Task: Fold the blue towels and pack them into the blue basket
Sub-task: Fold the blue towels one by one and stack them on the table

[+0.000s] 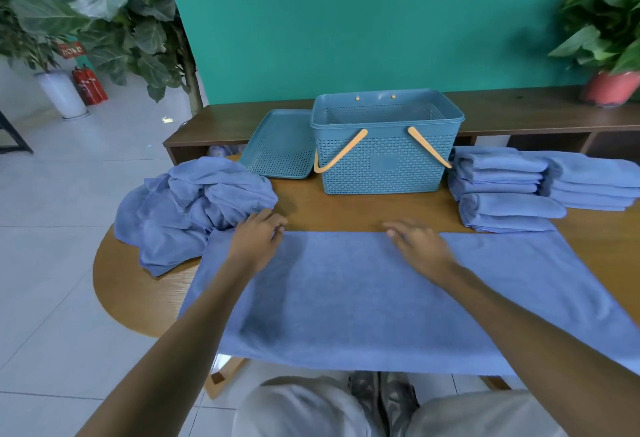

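Towel [363, 298], blue and spread flat, fills the lower middle of the frame on the wooden table [346, 208]. Left hand [258, 234] and right hand [417, 241] rest on its far edge; whether the fingers pinch the cloth I cannot tell. Its near edge overhangs the table, so a careless pull could slide it off. The unfolded heap [194, 208] at centre left touches it and may snag. Folded stacks [502, 187] lie close at right, beside the empty blue basket [384, 159].
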